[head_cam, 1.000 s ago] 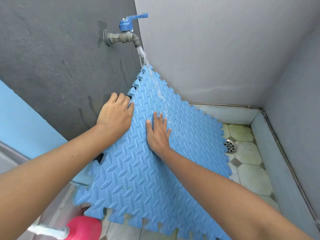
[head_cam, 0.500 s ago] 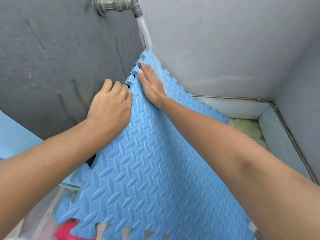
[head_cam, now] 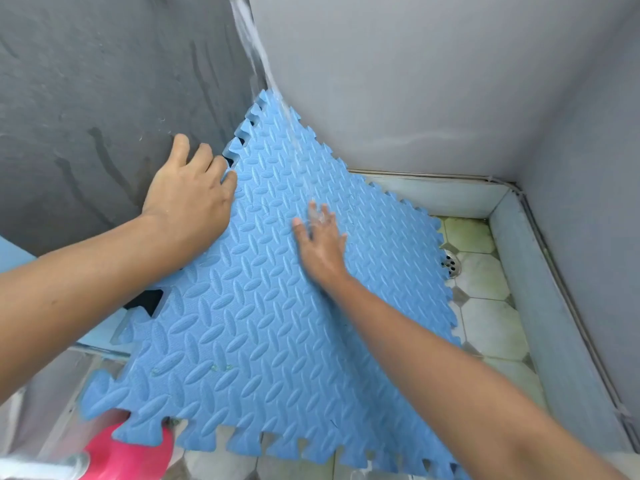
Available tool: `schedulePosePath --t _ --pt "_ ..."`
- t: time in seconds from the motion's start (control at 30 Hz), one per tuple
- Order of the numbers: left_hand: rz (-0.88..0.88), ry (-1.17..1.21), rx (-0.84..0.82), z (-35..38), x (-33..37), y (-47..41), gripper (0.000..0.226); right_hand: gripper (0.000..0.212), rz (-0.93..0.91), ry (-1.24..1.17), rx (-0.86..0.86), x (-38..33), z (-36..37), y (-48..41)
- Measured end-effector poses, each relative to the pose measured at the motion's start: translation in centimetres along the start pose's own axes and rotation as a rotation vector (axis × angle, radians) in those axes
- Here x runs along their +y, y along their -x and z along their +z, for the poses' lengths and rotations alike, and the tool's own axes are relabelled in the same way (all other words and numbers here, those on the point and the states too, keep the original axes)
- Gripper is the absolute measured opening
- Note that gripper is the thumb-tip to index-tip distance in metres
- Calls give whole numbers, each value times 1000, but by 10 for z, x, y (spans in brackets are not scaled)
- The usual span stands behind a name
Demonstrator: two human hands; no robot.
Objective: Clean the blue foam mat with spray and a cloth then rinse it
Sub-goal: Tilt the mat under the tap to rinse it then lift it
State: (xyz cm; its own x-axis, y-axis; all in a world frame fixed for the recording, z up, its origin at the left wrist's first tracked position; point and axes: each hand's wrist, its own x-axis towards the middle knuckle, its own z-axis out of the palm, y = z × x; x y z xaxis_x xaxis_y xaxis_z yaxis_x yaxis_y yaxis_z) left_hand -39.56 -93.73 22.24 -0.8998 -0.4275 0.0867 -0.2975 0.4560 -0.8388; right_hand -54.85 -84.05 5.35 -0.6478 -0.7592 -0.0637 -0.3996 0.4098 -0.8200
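Observation:
The blue foam mat (head_cam: 263, 341), with a raised diamond pattern and jigsaw edges, leans tilted in the wall corner. A stream of water (head_cam: 256, 50) falls from above onto its top corner and runs down the face. My left hand (head_cam: 190, 199) grips the mat's upper left edge, fingers curled over it. My right hand (head_cam: 320, 242) lies flat on the wet face near the middle, fingers apart, water running over the fingertips. The tap itself is out of view.
A dark grey wall (head_cam: 86, 98) stands at the left, lighter grey walls behind and at the right. The tiled floor (head_cam: 491, 320) with a metal drain (head_cam: 452, 263) lies at the right. A pink object (head_cam: 128, 455) sits at the bottom left, partly under the mat.
My right hand has slid down from the mat's top corner to its middle. The view has tilted down, so the tap has left the frame. My left hand keeps its grip.

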Motion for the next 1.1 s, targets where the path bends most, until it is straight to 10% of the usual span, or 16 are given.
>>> schedulePosePath --t 0.27,0.53,0.77,1.1 --pt "4 -12 -16 1 -2 1 45 63 -490 120 -160 21 13 152" --pt "11 -25 -30 1 -4 1 47 66 363 241 18 174 -44 148" --pt "18 -2 -24 2 -5 0 44 86 -256 141 -223 21 20 199" --pt "11 25 -44 -1 -4 1 45 117 -365 286 -319 70 -3 230"
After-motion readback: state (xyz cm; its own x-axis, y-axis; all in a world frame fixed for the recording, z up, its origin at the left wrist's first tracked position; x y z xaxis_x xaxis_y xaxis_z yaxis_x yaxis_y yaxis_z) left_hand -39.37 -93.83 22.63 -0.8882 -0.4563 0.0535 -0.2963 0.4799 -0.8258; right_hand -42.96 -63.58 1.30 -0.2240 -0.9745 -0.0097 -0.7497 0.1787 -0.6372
